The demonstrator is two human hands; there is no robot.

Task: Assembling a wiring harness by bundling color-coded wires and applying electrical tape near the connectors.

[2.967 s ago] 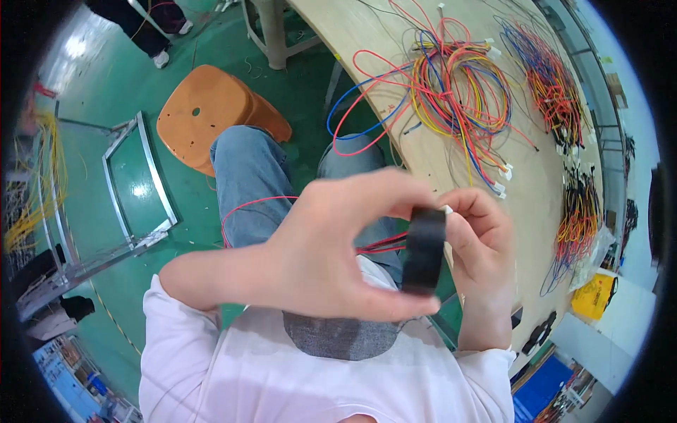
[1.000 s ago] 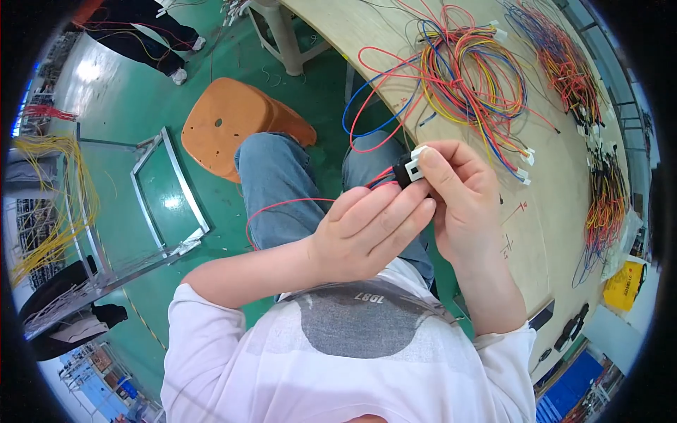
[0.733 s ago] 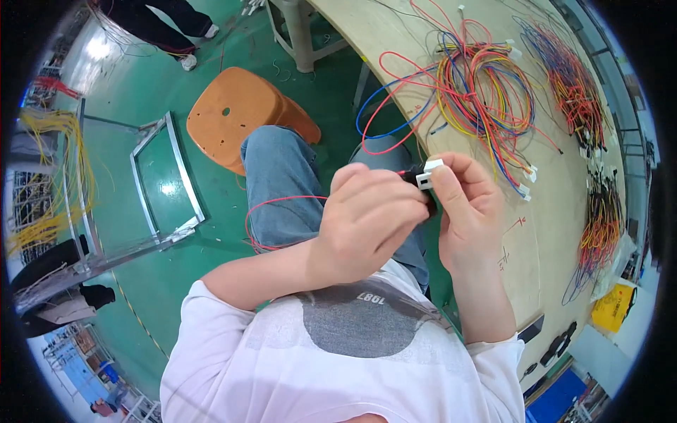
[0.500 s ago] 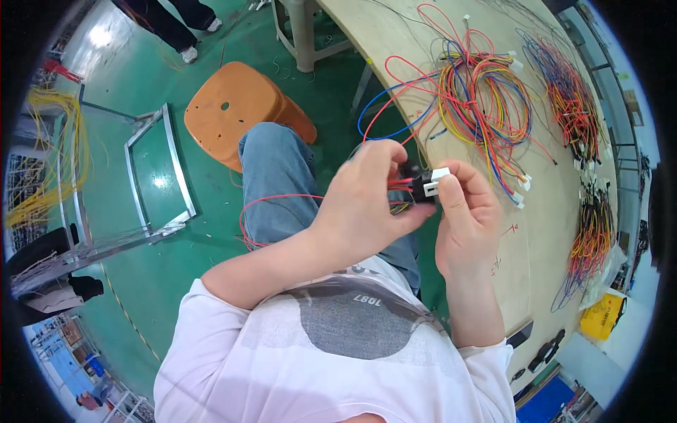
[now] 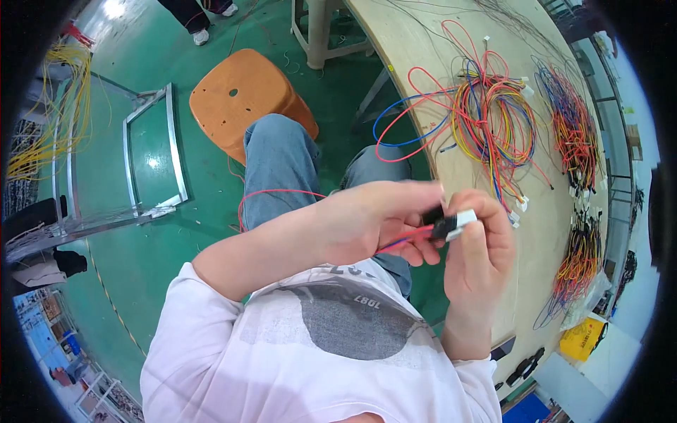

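My right hand [image 5: 479, 257] pinches a white plug connector [image 5: 462, 223] between thumb and fingers. Black wrapping [image 5: 443, 228] covers the wires right behind the connector. Red and blue wires [image 5: 405, 238] run from there past the curled fingers of my left hand [image 5: 377, 217]. That hand is partly blurred, its thumb stretched over the top and its fingers bent below. A small dark piece [image 5: 432, 214] shows under the left thumb, too blurred to name. A red wire [image 5: 282, 191] loops out over my left knee.
A coiled bundle of coloured wires [image 5: 486, 123] lies on the wooden table [image 5: 458, 166] to the right. More wire bundles [image 5: 575, 134] lie along its far side. An orange stool [image 5: 243, 92] stands ahead, and a metal frame [image 5: 176, 141] at left. Another person's legs [image 5: 187, 14] show beyond.
Both hands and the connector have moved lower and slightly right in the picture. My left hand has turned, so its fingers now show below the wires. The view has shifted slightly.
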